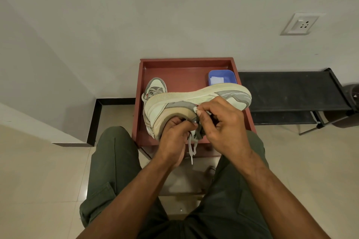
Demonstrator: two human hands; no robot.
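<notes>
A white and grey sneaker (186, 101) is held on its side above a red-brown tray (174, 66), sole turned away from me. My left hand (174, 137) reaches into the shoe's opening from below and grips it at the collar. My right hand (219, 120) pinches a small white wipe (196, 110) against the grey side panel near the laces. Loose grey laces (192, 147) hang down between my hands. A second matching sneaker (156, 87) lies in the tray behind the held one.
A blue plastic box (223, 76) with a white pad inside sits in the tray's far right corner. A black metal rack (291, 93) stands to the right against the wall. My knees in green trousers flank the tray's stand on a tiled floor.
</notes>
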